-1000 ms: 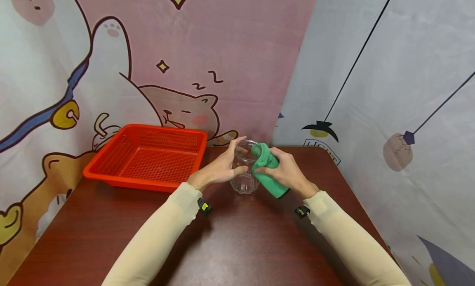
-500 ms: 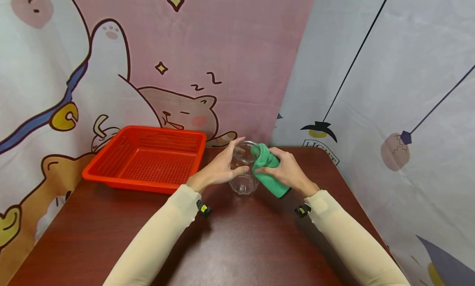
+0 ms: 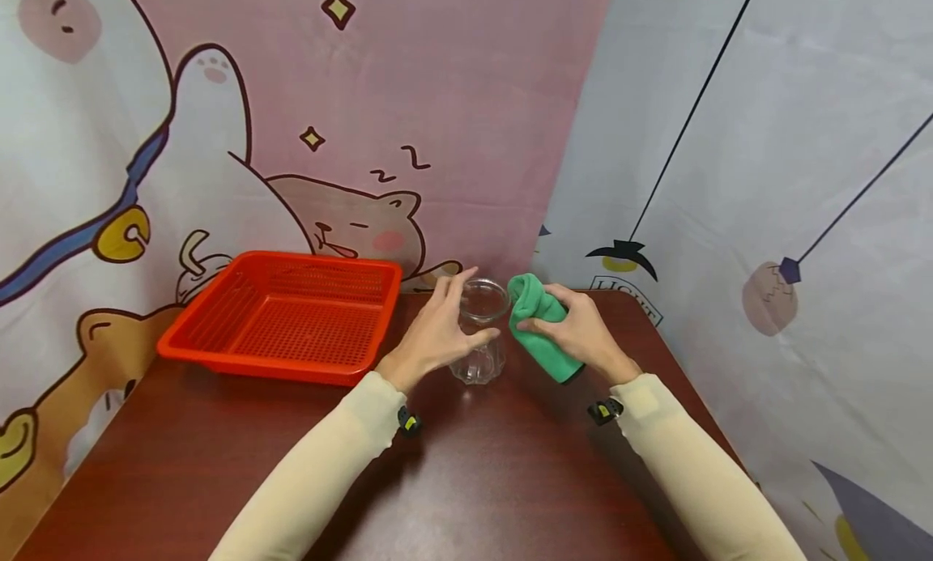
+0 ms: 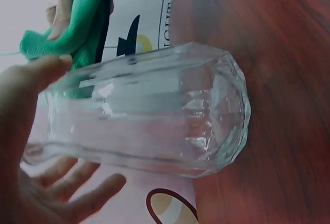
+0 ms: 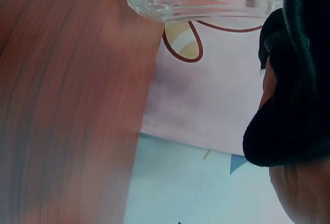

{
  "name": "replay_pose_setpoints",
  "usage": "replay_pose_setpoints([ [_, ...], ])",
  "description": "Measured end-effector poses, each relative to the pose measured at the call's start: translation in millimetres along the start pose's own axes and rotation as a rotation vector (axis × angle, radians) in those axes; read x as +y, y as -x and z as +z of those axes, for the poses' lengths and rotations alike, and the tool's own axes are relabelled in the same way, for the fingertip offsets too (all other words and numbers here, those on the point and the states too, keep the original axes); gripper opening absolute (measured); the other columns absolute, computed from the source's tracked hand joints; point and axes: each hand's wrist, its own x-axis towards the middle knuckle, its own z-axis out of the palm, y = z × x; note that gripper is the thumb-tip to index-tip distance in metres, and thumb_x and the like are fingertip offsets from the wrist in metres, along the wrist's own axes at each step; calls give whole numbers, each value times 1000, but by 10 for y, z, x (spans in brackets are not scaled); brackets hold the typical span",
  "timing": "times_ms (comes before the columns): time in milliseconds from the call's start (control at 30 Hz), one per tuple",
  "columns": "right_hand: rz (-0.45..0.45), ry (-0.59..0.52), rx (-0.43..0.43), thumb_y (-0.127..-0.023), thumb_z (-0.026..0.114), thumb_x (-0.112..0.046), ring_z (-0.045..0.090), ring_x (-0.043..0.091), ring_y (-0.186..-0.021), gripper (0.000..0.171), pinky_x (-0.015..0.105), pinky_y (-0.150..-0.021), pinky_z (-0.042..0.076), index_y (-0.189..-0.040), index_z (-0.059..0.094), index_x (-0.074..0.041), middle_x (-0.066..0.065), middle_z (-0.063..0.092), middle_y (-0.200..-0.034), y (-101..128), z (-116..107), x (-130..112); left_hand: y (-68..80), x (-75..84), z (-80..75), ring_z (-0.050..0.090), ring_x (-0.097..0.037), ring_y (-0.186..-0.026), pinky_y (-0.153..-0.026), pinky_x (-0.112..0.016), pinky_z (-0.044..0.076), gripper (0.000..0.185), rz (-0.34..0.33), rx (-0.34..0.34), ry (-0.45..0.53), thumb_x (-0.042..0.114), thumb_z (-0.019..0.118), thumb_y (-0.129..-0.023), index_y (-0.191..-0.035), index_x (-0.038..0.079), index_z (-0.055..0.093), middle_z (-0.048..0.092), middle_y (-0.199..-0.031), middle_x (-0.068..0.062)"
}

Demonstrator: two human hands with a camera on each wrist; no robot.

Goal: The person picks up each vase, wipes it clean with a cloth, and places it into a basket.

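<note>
A clear glass jar (image 3: pixel 479 359) with a ribbed lower body stands upright on the table in the head view. My left hand (image 3: pixel 432 333) is at its left side, thumb in front and fingers spread out behind, loosely around the upper part. The left wrist view shows the fingers (image 4: pixel 98 195) fairly straight, not curled onto the glass (image 4: pixel 149 116). To the right of the jar, my right hand (image 3: pixel 579 334) grips a folded green cloth (image 3: pixel 543 334), its top close beside the jar's rim. In the right wrist view the cloth's dark underside (image 5: pixel 309 95) hides most of that hand.
A red perforated plastic basket (image 3: pixel 284 371) sits at the back left of the dark reddish-brown wooden table (image 3: pixel 466 480). Behind the table hangs a pink and white cartoon-printed cloth backdrop (image 3: pixel 466 99), which continues along the right side.
The right hand has drawn the green cloth off the jar's rim, to the right. The left hand's fingers and thumb have loosened from the jar. The jar still stands on the table.
</note>
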Motion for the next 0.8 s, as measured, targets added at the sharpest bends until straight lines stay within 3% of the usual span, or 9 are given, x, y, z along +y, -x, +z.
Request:
replay_pose_setpoints([
  [133, 4, -7, 4, -96, 99, -36, 78, 20, -89, 60, 30, -77, 63, -148, 78, -16, 13, 86, -120, 29, -29, 47, 13, 65, 55, 78, -40, -115, -98, -55, 71, 107, -54, 77, -69, 53, 101, -90, -174, 21, 43, 56, -156, -17],
  [233, 7, -11, 4, -96, 99, -36, 77, 19, -90, 60, 29, -78, 63, -148, 78, -16, 13, 85, -121, 45, -39, 70, 14, 97, 68, 78, -40, -115, -98, -55, 71, 101, -82, 90, -82, 52, 101, -91, -170, 21, 47, 57, -152, -17],
  [367, 8, -6, 15, -94, 101, -37, 77, 20, -89, 59, 28, -77, 62, -145, 79, -17, 12, 86, -120, 46, -28, 98, 7, 114, 38, 77, -41, -112, -98, -55, 69, 99, -90, 63, -42, 44, 101, -92, -172, 20, 48, 58, -147, -17],
  [600, 14, -23, -3, -93, 102, -35, 76, 23, -94, 65, 31, -80, 63, -150, 77, -19, 10, 85, -123, 41, 13, 89, 13, 57, -47, 72, -33, -121, -107, -52, 65, 102, -42, -13, 50, 31, 101, -93, -178, 20, 46, 65, -139, -15],
  [800, -13, -23, -43, -94, 102, -37, 75, 27, -126, 82, 49, -107, 60, -166, 65, -29, 4, 77, -154, 41, 80, 31, 10, -46, -115, 74, -32, -134, -112, -50, 65, 100, 32, -57, 126, 23, 100, -95, -177, 17, 45, 69, -146, -15],
])
